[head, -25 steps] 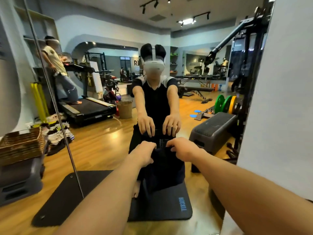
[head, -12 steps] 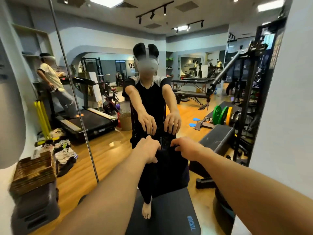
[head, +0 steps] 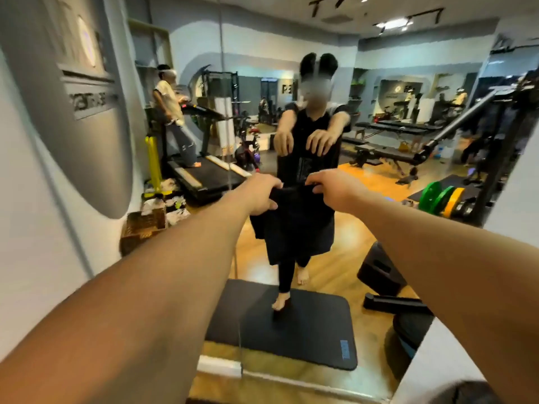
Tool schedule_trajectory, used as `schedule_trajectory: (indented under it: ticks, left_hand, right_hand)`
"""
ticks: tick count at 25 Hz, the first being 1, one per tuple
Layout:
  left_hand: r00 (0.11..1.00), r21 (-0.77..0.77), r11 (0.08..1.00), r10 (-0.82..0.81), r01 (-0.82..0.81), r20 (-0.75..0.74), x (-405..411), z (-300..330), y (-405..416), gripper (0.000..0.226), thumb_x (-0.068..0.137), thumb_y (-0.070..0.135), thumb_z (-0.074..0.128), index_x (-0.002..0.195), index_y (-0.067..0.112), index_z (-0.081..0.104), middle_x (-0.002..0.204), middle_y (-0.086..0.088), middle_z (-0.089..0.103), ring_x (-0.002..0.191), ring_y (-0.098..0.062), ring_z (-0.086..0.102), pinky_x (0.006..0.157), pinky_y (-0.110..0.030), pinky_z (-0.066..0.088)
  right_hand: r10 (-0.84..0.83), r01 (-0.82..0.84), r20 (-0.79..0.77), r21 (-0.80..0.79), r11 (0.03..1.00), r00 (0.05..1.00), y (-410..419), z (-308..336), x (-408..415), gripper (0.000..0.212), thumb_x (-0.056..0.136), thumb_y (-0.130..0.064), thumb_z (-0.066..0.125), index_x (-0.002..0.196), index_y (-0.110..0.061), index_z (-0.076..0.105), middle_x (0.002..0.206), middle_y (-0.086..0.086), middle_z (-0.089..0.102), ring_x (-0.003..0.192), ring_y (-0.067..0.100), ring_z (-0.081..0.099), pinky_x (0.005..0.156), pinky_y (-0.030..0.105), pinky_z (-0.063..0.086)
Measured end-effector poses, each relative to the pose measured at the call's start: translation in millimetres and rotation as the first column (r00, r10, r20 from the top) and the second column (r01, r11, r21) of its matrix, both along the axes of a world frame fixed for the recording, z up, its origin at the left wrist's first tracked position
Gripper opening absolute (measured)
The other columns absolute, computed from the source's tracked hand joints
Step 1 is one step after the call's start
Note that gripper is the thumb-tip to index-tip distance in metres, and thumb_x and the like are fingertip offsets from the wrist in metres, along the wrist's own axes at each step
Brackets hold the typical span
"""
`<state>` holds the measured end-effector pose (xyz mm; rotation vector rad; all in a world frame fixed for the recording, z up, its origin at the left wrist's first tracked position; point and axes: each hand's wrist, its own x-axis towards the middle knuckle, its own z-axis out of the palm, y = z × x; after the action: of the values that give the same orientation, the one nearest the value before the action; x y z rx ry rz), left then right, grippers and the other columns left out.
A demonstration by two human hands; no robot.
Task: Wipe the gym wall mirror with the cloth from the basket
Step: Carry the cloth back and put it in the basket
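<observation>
My left hand (head: 259, 196) pinches the dark cloth (head: 294, 220) at its top edge, my right hand (head: 329, 188) likewise; it droops below my fingers before the mirror (head: 379, 141) (soft, light, hold the edge).

We count two hands, left hand (head: 261, 195) and right hand (head: 332, 189), one cloth (head: 294, 220) below our fingers, one basket (head: 143, 225).

Both forearms bare to the frame's edge, no sleeves, watch or rings on left hand (head: 259, 195) or right hand (head: 332, 189). In the mirror (head: 379, 141), above the black mat (head: 306, 325): black sleeveless top, black leggings, bare feet, dark hair. Face blurred.
</observation>
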<state>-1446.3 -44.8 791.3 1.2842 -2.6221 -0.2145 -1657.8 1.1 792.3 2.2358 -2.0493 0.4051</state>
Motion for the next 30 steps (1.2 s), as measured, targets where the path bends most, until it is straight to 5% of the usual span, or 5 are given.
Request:
schedule_trajectory:
  ticks: [6,14,21,30]
  left_hand:
    - [0.966,0.059,0.965,0.258,-0.256,-0.025,163.7,-8.1,84.4,0.038,0.092,0.017,0.075,0.127,0.017,0.061,0.131,-0.010,0.060,0.123,-0.032,0.055,0.101,-0.049,0.047]
    - [0.782,0.071,0.785,0.620,-0.616,-0.064,466.7,-37.8,246.9,0.026,0.091,0.012,0.073,0.116,0.011,0.065,0.117,-0.013,0.065,0.111,-0.033,0.059,0.081,-0.032,0.039]
    - [0.630,0.030,0.629,0.776,-0.777,0.025,721.7,-60.0,393.2,0.024,0.088,0.013,0.076,0.089,0.018,0.052,0.096,-0.005,0.057,0.100,-0.035,0.059,0.078,-0.036,0.041]
    - [0.524,0.065,0.521,0.849,-0.851,0.068,945.0,-101.7,443.1,0.023,0.091,0.015,0.074,0.089,0.017,0.051,0.092,-0.004,0.055,0.091,-0.031,0.053,0.076,-0.035,0.037]
  right_hand:
    - [0.215,-0.219,0.097,0.032,0.975,0.972,38.9,-18.8,152.3,0.048,0.098,0.003,0.048,0.132,-0.027,0.066,0.123,0.003,0.069,0.119,0.026,0.063,0.092,0.039,0.055]
    - [0.618,-0.621,0.085,0.008,0.784,0.781,111.1,-47.1,468.9,0.031,0.104,-0.007,0.053,0.127,-0.019,0.069,0.129,0.011,0.068,0.122,0.037,0.059,0.097,0.051,0.052]
    - [0.794,-0.801,0.134,-0.002,0.599,0.594,210.6,-76.5,747.9,0.029,0.098,-0.007,0.058,0.116,-0.025,0.072,0.119,0.007,0.073,0.113,0.035,0.064,0.091,0.049,0.056]
    - [0.893,-0.899,0.107,0.086,0.430,0.438,233.3,-118.4,991.3,0.028,0.101,-0.010,0.053,0.116,-0.028,0.068,0.116,0.004,0.068,0.108,0.034,0.062,0.088,0.051,0.056]
